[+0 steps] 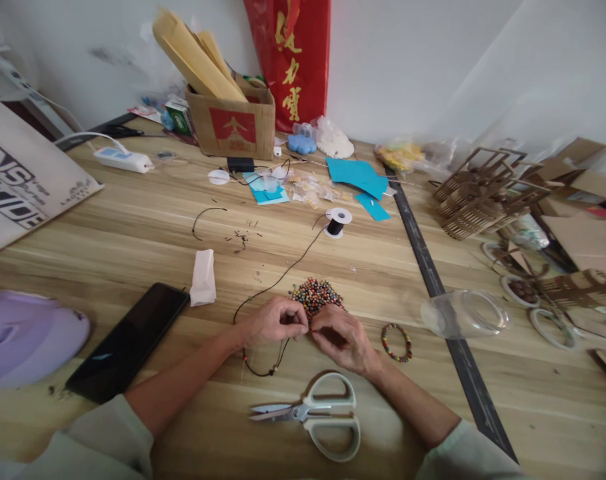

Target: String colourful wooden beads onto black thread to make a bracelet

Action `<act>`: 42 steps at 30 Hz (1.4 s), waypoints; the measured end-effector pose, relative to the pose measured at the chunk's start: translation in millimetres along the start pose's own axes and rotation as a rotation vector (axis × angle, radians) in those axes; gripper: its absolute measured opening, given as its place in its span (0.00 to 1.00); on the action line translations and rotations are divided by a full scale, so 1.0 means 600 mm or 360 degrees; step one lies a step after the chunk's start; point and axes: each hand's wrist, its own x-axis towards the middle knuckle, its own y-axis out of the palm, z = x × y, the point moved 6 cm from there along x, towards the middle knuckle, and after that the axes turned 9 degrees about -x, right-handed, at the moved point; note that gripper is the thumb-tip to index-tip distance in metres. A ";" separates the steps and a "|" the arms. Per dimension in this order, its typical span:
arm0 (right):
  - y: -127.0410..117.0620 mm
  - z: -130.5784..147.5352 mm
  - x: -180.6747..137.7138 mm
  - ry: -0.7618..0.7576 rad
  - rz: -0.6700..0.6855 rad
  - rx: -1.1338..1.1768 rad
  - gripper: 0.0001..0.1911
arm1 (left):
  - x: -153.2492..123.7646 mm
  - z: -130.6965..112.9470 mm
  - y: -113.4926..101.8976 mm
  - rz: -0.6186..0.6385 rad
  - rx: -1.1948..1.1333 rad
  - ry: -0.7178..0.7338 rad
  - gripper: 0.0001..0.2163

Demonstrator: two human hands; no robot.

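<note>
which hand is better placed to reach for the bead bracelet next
Probably the right hand: the bead bracelet lies on the table close by that hand's outer side. The left hand is farther off, with the right hand between it and the bracelet.

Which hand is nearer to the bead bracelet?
Right. The right hand is just left of the bead bracelet, not touching it; the left hand is farther left, on the other side of the right hand.
</note>
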 end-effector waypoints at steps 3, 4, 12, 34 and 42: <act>-0.001 0.000 0.000 0.0030 0.0003 0.0013 0.03 | 0.000 -0.002 0.000 -0.0012 0.0023 0.0000 0.05; -0.002 0.000 0.000 0.0035 0.0002 0.0022 0.03 | 0.000 -0.002 0.000 -0.0013 0.0022 -0.0004 0.05; 0.001 -0.004 -0.004 0.0051 0.0024 0.0076 0.03 | 0.000 -0.003 0.001 -0.0003 0.0077 0.0026 0.05; 0.005 -0.005 -0.003 0.0048 0.0056 0.0056 0.03 | 0.001 0.000 0.001 -0.0013 0.0110 0.0014 0.04; 0.003 -0.003 -0.001 0.0051 0.0073 0.0039 0.04 | 0.000 0.000 0.000 -0.0015 0.0155 0.0040 0.04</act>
